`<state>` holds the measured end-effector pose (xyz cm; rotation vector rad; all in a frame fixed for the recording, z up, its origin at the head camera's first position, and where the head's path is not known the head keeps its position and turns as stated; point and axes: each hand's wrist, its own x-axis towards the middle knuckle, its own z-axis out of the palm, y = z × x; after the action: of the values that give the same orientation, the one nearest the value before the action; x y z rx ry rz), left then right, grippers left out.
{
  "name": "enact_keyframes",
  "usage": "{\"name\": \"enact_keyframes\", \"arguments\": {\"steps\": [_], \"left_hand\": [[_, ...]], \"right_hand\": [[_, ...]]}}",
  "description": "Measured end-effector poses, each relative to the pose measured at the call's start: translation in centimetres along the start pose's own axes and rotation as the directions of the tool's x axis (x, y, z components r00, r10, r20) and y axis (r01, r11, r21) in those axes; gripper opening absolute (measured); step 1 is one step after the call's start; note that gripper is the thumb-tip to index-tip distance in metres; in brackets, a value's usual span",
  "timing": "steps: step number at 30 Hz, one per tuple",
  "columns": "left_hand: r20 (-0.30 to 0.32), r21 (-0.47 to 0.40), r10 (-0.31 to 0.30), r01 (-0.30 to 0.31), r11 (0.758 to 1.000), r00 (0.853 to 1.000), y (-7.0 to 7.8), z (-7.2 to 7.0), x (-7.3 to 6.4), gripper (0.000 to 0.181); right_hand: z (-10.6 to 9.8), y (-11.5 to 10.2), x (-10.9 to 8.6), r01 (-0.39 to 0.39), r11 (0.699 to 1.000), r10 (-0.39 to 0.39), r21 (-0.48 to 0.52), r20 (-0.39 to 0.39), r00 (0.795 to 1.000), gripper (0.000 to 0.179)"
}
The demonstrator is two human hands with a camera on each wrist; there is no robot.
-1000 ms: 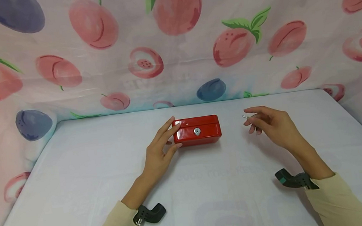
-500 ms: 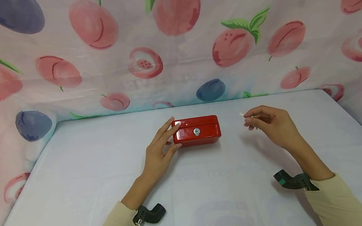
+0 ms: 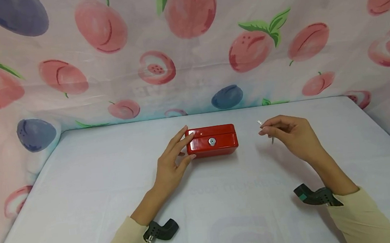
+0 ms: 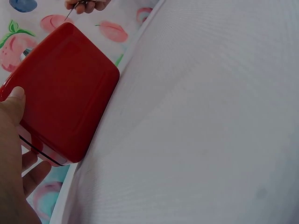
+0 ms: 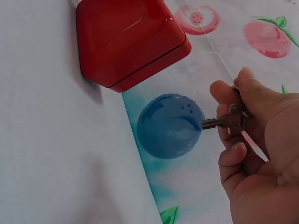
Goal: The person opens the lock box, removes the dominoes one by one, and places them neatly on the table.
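A small red cash box with a round silver lock in its front stands on the white table. My left hand grips its left end, thumb at the lower front edge and fingertips on the lid. To the right of the box, and apart from it, my right hand pinches small metal keys between thumb and fingers. One key hangs below the fingertips; a thin bright tip shows above them. In the right wrist view, a toothed key points out from the fingers toward the box side.
The white-covered table runs up to a fruit-printed cloth at the back, which also closes off both sides. A black wrist mount sits on the left arm and another wrist mount on the right arm.
My right hand has edged slightly left, and the keys have turned in its fingers, so that one hangs down. The left hand and the box have stayed in place.
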<state>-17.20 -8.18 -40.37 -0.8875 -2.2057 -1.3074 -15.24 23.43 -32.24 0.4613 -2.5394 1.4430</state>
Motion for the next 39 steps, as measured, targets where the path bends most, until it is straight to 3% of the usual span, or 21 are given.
{"name": "enact_keyframes", "arguments": {"steps": [4,9,16,20,26,39], "left_hand": [[0.0,-0.002,0.001,-0.001,1.0,1.0,0.0,0.0,0.0,0.059],[0.001,0.0,0.0,0.0,1.0,1.0,0.0,0.0,0.0,0.058],[-0.001,-0.002,-0.001,0.001,1.0,1.0,0.0,0.0,0.0,0.058],[-0.005,-0.005,0.004,-0.004,1.0,1.0,0.0,0.0,0.0,0.058],[-0.004,-0.007,0.004,-0.004,1.0,1.0,0.0,0.0,0.0,0.058],[-0.004,-0.007,0.009,-0.009,1.0,1.0,0.0,0.0,0.1,0.057]], "right_hand": [[0.0,-0.2,0.0,-0.001,0.997,-0.002,0.082,0.036,0.999,0.02],[0.0,-0.6,0.0,0.034,0.994,-0.039,0.103,0.048,0.998,0.023],[0.1,-0.5,0.0,0.079,0.992,-0.08,0.099,0.008,0.997,0.021],[0.2,0.4,0.2,0.059,0.993,-0.06,0.097,0.011,0.998,0.03],[0.6,1.3,0.3,0.062,0.998,-0.062,0.005,0.007,0.998,0.034],[1.0,-2.8,-0.3,0.127,0.992,-0.128,-0.021,-0.04,0.991,0.025]]}}
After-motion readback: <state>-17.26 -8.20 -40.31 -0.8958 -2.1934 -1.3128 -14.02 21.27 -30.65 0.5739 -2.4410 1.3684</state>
